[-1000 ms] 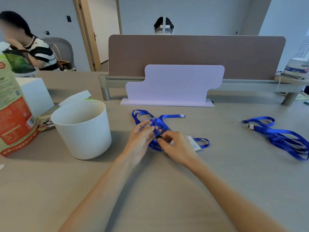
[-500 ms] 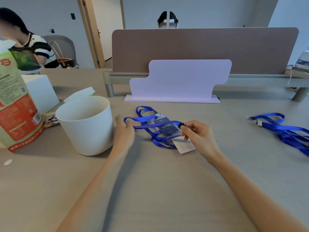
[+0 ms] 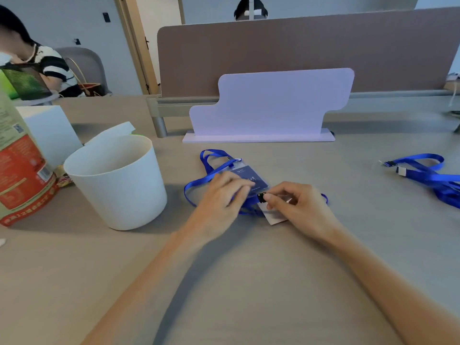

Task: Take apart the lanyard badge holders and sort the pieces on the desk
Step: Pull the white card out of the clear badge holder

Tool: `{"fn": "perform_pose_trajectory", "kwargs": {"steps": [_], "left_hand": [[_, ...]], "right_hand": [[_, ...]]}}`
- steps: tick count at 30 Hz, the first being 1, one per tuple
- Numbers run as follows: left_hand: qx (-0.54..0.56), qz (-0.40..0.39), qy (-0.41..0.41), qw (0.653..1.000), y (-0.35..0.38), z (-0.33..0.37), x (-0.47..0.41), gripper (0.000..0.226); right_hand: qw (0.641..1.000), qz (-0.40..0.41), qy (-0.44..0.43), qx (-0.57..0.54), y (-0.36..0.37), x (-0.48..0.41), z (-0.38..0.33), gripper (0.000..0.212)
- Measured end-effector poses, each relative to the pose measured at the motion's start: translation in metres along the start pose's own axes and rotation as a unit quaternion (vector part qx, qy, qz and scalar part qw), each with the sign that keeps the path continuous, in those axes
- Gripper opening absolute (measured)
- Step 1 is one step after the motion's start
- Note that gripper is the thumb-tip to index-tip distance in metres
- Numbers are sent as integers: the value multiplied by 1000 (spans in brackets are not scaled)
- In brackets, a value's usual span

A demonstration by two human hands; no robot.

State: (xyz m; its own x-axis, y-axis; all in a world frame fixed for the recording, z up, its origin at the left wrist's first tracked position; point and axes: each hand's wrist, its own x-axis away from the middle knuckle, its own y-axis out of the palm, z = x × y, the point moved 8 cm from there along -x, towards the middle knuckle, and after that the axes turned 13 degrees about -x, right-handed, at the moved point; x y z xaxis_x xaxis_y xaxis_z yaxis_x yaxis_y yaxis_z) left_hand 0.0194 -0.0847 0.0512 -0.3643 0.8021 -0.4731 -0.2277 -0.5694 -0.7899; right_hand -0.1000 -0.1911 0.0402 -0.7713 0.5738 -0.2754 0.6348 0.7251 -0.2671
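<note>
Since half a second ago your left hand (image 3: 224,194) has slid over from the bucket end of the strap and now sits on the badge holder (image 3: 250,176). Its fingers are laid out fairly straight across the near edge, resting on it rather than wrapped round anything. It's blurry, so take the finer finger detail with a pinch of salt.

Your right hand (image 3: 300,205) hasn't let go. Thumb and forefinger are still pinching the black clip (image 3: 261,197) right at the holder's near right corner. The other fingers are curled in over a white card (image 3: 273,216) that lies flat on the desk (image 3: 249,270) and pokes out from under that hand.

The holder has a dark blue insert and lies flat mid-desk. Its blue lanyard (image 3: 199,181) loops out to the left and up behind it, and a bit of strap shows past your right hand too.

Off to the right, well apart, a second lanyard (image 3: 428,174) lies in a loose heap. The white bucket (image 3: 117,185) stands upright near your left hand, with a red and green bag (image 3: 21,175) and a white box (image 3: 49,131) beyond it. A pale purple stand (image 3: 271,105) is upright behind the holder, in front of the brown divider (image 3: 298,46).
</note>
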Motion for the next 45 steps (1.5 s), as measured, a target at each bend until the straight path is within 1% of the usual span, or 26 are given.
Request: {"fn": "perform_pose_trajectory", "kwargs": {"steps": [1,2,4,5,7,11,13,16,17,19,21,23,25,26,27,29,30,31,33,36,39,42,43,45], "left_hand": [[8,-28,25,999,7,7,1,27],[15,-60,33,998,13,9,3,28],[42,-101,15,994,21,8,6,25],[57,-104,3,993,22,7,5,20],[74,-83,-7,994,18,8,4,16],[79,-39,-45,995,7,1,6,18],[84,-56,-54,993,11,-2,11,20],[79,-84,-38,993,22,-2,11,10],[71,-88,-31,993,24,-2,10,10],[67,-88,-31,993,24,-4,8,11],[73,-84,-41,993,22,-8,8,12],[82,-81,-53,992,21,-12,9,14],[93,-80,-64,990,22,-13,9,19],[99,-82,-67,989,23,-14,9,22],[102,-85,-68,989,23,-15,8,23],[111,-90,-73,987,25,-18,7,22],[114,-89,-78,986,25,-21,7,21],[116,-86,-82,986,25,-23,7,20],[117,-77,-84,987,23,-24,6,19],[122,-73,-79,987,22,-21,5,18],[132,-75,-81,985,22,-22,5,25],[141,-59,-100,983,17,-24,5,32],[143,-55,-107,982,15,-24,5,34],[149,-53,-115,981,12,-23,4,35]], "right_hand": [[1000,9,-5,-3,0,0,-1,9],[1000,18,-6,-7,0,1,1,8],[1000,23,-10,-13,-1,2,5,8],[1000,21,-13,-13,-1,1,5,8],[1000,16,-23,-7,-1,-1,4,7],[999,31,-38,-11,-5,-2,4,7],[999,22,-34,-18,-3,3,7,7],[999,5,-31,-25,5,6,6,8],[999,5,-31,-27,7,5,5,10],[999,19,-41,1,3,3,5,18],[995,63,-57,57,-8,0,6,27],[988,106,-45,102,-24,0,14,26],[982,101,-16,160,-33,1,24,21],[977,81,-13,194,-34,2,27,25],[973,55,-17,225,-32,3,27,38],[960,-16,-34,278,-21,8,26,73],[952,-58,-37,298,-13,9,26,86],[944,-94,-36,313,-6,11,29,92],[929,-131,-42,344,1,11,35,89],[909,-136,-68,387,0,8,37,76],[897,-143,-100,407,-2,6,35,67],[892,-113,-183,398,-5,7,16,39],[892,-110,-196,392,-6,7,13,36],[894,-119,-201,382,-8,7,13,53]]}}
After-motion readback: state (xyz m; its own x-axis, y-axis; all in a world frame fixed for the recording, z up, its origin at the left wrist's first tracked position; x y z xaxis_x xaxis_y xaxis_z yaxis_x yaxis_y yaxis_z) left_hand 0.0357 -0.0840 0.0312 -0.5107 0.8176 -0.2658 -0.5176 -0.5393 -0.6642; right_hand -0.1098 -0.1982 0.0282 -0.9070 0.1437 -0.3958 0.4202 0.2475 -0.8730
